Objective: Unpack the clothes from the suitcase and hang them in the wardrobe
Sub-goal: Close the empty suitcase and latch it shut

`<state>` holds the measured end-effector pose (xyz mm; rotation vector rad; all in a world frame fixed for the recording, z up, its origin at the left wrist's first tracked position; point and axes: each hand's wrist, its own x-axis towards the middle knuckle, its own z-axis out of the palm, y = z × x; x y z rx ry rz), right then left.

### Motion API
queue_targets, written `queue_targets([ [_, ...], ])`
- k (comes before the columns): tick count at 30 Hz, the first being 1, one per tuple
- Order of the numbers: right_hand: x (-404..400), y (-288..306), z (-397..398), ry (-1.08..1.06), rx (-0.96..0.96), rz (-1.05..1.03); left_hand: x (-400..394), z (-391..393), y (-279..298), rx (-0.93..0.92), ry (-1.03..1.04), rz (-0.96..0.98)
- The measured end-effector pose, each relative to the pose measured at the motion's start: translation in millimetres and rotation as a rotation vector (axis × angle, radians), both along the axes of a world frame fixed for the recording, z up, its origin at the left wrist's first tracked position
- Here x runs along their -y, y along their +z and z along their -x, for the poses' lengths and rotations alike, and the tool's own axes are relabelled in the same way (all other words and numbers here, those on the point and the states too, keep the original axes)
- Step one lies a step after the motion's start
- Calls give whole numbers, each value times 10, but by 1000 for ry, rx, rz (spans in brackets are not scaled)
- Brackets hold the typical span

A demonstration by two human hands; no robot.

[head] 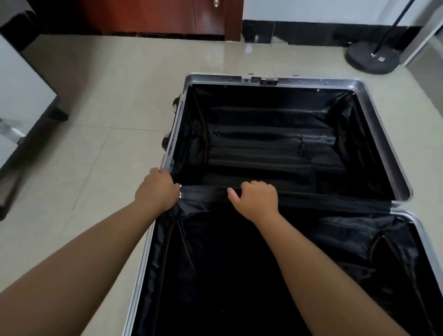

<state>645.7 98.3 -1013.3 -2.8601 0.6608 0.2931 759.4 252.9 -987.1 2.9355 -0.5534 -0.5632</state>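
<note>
Head view: suitcase [383, 134] lies open, no clothes visible. Left hand [157, 189] grips rim corner; right hand [255, 197] curls over hinge lining [206, 191]. Advice: check under lining before closing.

1. Pale beige floor tiles [100, 100] throughout, glossy, with thin grey grout lines and soft daylight reflections near 12 o'clock.
2. Reddish-brown wooden door [143, 16] at 11 o'clock, with a round metal knob [216, 3] near the top edge.
3. White wall [323, 10] from 12 to 1 o'clock, edged below by a black skirting board [299, 32].
4. Round dark stand base [372, 57] at 2 o'clock, resting on the tiles, with a thin black pole [395, 24] slanting up from it.
5. Pale furniture panel [21, 79] at 9 to 10 o'clock, dark-trimmed, on a short dark foot [57, 114].
</note>
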Motion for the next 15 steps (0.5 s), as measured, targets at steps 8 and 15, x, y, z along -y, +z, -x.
queue_targets([
  [8, 336, -26, -214, -27, -185, -211, 382, -348, -102, 190, 142, 15],
  [15, 338, -76, -239, -71, -209, -226, 612, -830, -242, 196, 81, 33],
])
